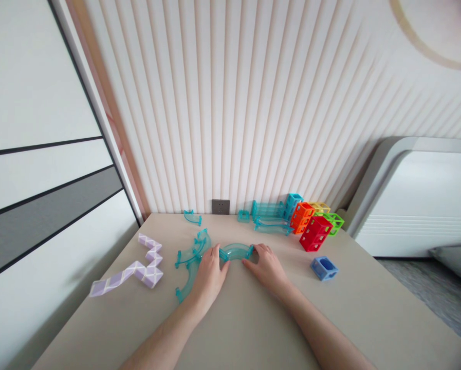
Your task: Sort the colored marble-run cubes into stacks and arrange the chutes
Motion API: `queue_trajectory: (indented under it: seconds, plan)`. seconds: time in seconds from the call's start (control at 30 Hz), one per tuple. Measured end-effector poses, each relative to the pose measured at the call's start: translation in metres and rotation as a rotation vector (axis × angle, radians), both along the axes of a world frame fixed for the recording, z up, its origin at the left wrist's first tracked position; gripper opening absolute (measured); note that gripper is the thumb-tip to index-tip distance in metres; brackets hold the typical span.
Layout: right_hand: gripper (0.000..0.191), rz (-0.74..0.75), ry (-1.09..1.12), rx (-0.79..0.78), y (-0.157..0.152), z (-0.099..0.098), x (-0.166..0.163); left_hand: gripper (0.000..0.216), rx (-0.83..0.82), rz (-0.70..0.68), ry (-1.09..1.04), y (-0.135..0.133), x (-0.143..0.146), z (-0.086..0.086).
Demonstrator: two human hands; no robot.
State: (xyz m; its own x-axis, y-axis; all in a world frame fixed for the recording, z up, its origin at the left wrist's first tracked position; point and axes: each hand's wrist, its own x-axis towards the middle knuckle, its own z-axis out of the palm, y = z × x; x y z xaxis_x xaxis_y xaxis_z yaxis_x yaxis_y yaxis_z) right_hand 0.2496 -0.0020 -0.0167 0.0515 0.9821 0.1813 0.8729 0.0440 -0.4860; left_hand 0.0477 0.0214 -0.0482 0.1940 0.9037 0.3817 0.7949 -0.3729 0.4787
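A curved, see-through teal track piece [237, 251] lies between my hands at the middle of the table. My left hand [210, 272] is closed on its left end, thumb in front and fingers behind. At the right end, my right hand [265, 264] pinches the piece between thumb and fingers. Beside my left hand lie more curved teal track pieces [191, 254], partly hidden behind that hand and forearm.
A purple-and-white folding snake puzzle [149, 275] lies at the left. Straight teal tracks [271, 211], a small teal square piece [243, 216] and another curved piece [192, 218] are near the wall. Red blocks [315, 234], orange blocks [301, 218] and a blue block [324, 268] stand right.
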Motion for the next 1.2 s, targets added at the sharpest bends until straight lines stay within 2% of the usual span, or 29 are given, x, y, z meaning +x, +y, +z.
queue_trajectory:
  seconds: [0.43, 0.63, 0.97, 1.03, 1.13, 1.2]
  plan:
    - [0.024, -0.006, -0.090, -0.040, -0.001, 0.007, -0.001, 0.047, -0.011, -0.033, 0.013, 0.002, -0.003, -0.001]
    - [0.027, -0.022, -0.125, -0.068, -0.003, 0.010, -0.002, 0.050, 0.005, -0.041, -0.003, 0.003, -0.003, -0.003]
    - [0.026, -0.018, -0.145, -0.076, -0.006, 0.012, -0.003, 0.042, 0.036, -0.051, -0.030, 0.002, -0.003, -0.001]
    - [0.035, -0.016, -0.125, -0.065, -0.007, 0.011, -0.003, 0.042, 0.020, -0.053, -0.028, 0.002, -0.003, 0.000]
    - [0.064, -0.050, -0.037, -0.032, -0.007, 0.011, -0.004, 0.042, -0.005, -0.048, -0.035, 0.000, -0.002, 0.002]
    - [0.071, -0.079, 0.055, 0.022, -0.006, 0.011, -0.003, 0.042, -0.019, -0.038, -0.044, -0.001, -0.001, 0.004]
